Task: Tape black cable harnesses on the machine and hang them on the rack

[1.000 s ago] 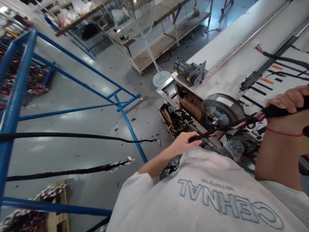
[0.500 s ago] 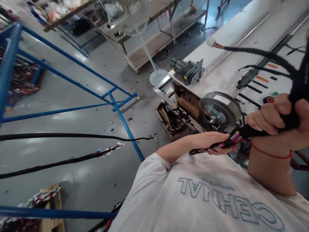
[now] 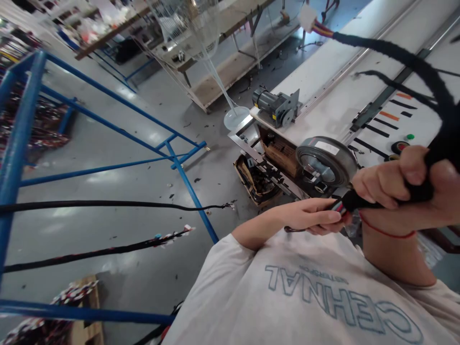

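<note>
Both hands clench the black wire harness (image 3: 406, 57): right hand (image 3: 406, 184) fisted, left hand (image 3: 316, 221) apparently pinching its near end

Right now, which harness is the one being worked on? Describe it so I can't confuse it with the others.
Start at the long white table on the right, with the round tape reel at its near end. Just in front of the reel, the left hand and right hand grip a black harness. Unlike the harnesses hanging from the blue rack, it arcs upward to a white connector.
</note>
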### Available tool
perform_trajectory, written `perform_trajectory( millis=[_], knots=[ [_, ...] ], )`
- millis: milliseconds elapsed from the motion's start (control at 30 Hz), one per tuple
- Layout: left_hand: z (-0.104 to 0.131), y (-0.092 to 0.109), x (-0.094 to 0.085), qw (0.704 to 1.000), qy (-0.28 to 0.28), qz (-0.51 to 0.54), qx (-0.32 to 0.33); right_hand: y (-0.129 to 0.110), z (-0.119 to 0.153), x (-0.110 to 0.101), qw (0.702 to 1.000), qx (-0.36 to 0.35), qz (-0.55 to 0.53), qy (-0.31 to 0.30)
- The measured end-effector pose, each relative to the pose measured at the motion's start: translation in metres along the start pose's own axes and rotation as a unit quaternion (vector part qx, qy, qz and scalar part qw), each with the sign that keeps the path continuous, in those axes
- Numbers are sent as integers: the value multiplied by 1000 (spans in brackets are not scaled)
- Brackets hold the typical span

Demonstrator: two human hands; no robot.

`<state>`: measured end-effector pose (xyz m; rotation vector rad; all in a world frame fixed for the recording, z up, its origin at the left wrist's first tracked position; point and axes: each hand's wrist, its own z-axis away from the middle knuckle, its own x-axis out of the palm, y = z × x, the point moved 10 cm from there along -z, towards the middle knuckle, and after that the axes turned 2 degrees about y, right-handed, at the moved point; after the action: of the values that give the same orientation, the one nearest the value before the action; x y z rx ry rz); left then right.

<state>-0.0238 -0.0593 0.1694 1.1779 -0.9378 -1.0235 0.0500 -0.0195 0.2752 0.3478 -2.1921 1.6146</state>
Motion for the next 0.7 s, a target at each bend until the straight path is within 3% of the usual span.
perform_trajectory(
  millis=[67,133,200,267,333,467,600,700],
  knots=[
    [-1,3,-20,984,118,-131,3,5,-4,-19,997,-39,-7,73],
    [1,5,-34,946,219,-236,-16,13,-4,-34,988,-76,-11,138],
    [4,5,-40,920,278,-277,-22,20,-2,-41,981,-93,-13,171],
    [5,1,-42,916,300,-267,-6,26,0,-45,979,-82,-21,185],
    [7,-9,-42,933,280,-226,11,31,-2,-48,983,-38,-32,176],
    [19,-35,-32,979,170,-114,9,32,-11,-61,980,66,-94,160],
    [41,-65,-32,989,129,-67,-32,22,-15,-86,971,2,-86,223],
    [46,-87,-43,989,139,-22,-42,47,-1,-82,974,5,-32,223]
  ],
)
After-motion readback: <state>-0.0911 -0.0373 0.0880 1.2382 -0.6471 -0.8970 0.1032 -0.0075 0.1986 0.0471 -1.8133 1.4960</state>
